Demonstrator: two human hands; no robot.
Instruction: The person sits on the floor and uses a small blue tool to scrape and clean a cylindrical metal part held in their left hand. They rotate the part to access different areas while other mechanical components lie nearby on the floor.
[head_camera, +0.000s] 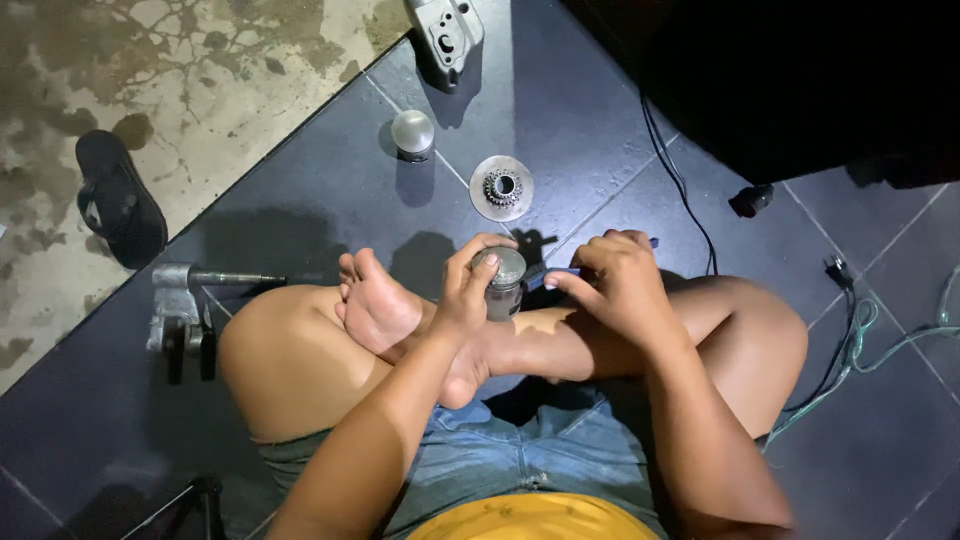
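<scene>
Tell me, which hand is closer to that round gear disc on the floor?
Left. The left hand, gripping a metal cylinder, sits just below the gear disc; the right hand is farther off, below and right.

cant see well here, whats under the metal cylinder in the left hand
The metal cylinder rests over the crossed legs, gripped by the left hand. Its underside is hidden by fingers and shin, so I cannot tell whether they touch.

The piston (503, 282) in the left hand (467, 295) looked dull grey metal, its twin (412, 133) at twelve o'clock shinier, on smooth, dark, glossy floor tiles (560, 110).
</scene>
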